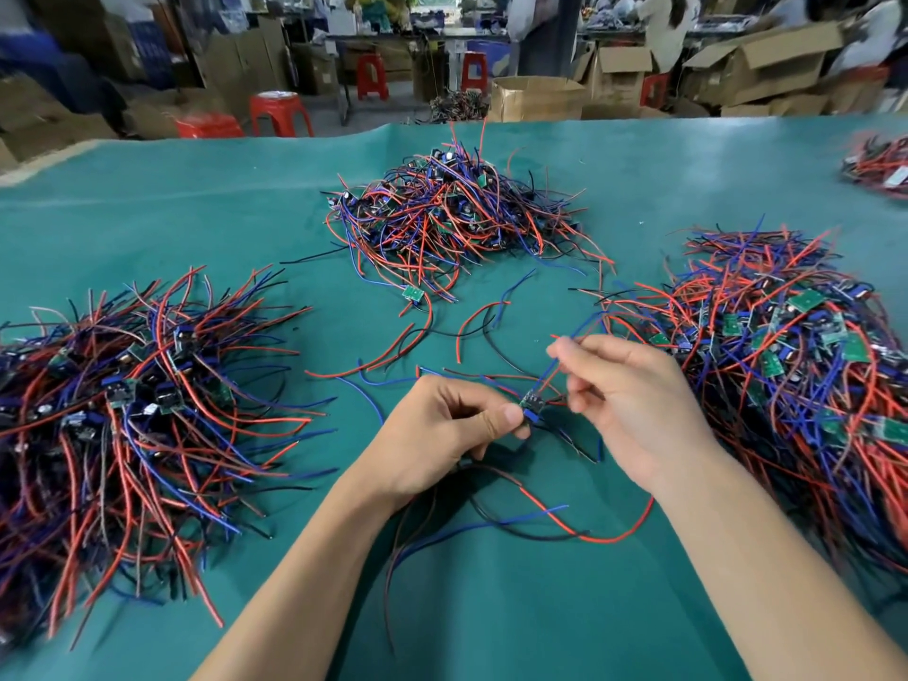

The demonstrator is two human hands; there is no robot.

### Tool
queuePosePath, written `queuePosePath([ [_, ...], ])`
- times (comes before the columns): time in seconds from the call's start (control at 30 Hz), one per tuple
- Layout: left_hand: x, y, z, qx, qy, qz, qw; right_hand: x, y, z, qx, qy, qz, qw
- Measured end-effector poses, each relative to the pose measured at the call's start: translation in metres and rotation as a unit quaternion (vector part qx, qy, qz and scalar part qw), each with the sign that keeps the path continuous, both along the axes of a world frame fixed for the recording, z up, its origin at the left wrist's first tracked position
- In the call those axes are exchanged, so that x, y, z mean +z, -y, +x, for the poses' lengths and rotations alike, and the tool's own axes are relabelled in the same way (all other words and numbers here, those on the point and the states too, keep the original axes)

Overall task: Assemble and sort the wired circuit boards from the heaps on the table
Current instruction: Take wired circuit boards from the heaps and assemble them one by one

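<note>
**Small wired board pinched between both hands above the counter**

The little green circuit board with a blue component and trailing red, blue and black wires (533, 407) looks light and rigid, while its leads are limp and tangle-prone; best held by the board's edges, not the solder joints. It sits low and centre, just over the teal-covered counter (245, 213), between three wire heaps. The left hand (442, 435) pinches the board with curled fingers; the right hand (634, 400) pinches its upward wires.
</note>
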State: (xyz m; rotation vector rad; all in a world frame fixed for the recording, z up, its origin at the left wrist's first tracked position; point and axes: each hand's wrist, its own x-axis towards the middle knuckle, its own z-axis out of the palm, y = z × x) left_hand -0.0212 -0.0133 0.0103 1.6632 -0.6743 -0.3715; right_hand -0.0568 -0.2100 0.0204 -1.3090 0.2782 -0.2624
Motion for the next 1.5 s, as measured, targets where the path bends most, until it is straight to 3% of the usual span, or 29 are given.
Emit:
queuePosePath([
  [0.17,0.0,0.001,-0.001,-0.001,-0.005,0.014,1.0,0.002,0.021,0.002,-0.169,0.064,-0.186,0.966],
  [0.33,0.001,0.002,-0.002,-0.013,-0.004,0.012,1.0,0.001,0.04,0.001,-0.268,0.071,-0.373,0.885],
  [0.4,0.0,0.003,-0.002,-0.015,-0.009,0.016,1.0,0.003,0.038,0.0,-0.269,0.081,-0.275,0.92],
  [0.47,-0.001,0.004,-0.001,-0.017,-0.011,0.017,1.0,0.006,0.032,-0.001,-0.23,0.075,-0.036,0.969],
  [0.53,-0.001,0.005,-0.002,-0.012,-0.002,0.021,1.0,0.011,0.027,-0.001,-0.203,0.042,0.187,0.96],
  [0.63,-0.001,0.006,-0.002,0.007,0.002,0.026,1.0,0.021,0.027,-0.004,-0.182,0.06,0.319,0.928],
  [0.73,-0.001,0.007,-0.001,0.053,-0.035,-0.019,0.998,0.025,0.021,-0.005,-0.167,0.054,0.267,0.948],
  [0.8,-0.001,0.008,-0.001,0.073,-0.041,-0.034,0.996,0.02,0.006,-0.005,-0.133,0.003,0.107,0.985],
  [0.87,-0.001,0.009,-0.001,0.07,-0.041,-0.043,0.996,0.011,-0.012,-0.006,-0.028,-0.036,-0.051,0.998],
  [0.97,-0.002,0.008,0.0,0.061,-0.032,-0.049,0.996,0.004,-0.026,-0.009,0.089,-0.011,-0.185,0.979],
  [1.13,-0.001,0.006,0.002,0.042,-0.022,-0.054,0.997,0.003,-0.023,-0.011,0.047,0.085,-0.286,0.953],
  [1.33,-0.003,0.004,0.003,-0.009,-0.041,-0.055,0.998,0.014,-0.004,-0.007,-0.131,0.086,-0.144,0.977],
  [1.4,-0.003,0.005,0.002,-0.011,-0.044,-0.059,0.997,0.026,0.002,-0.011,-0.161,0.095,-0.063,0.98],
  [1.5,-0.002,0.005,0.001,-0.003,-0.039,-0.069,0.997,0.047,0.012,-0.02,-0.172,0.159,-0.016,0.972],
])
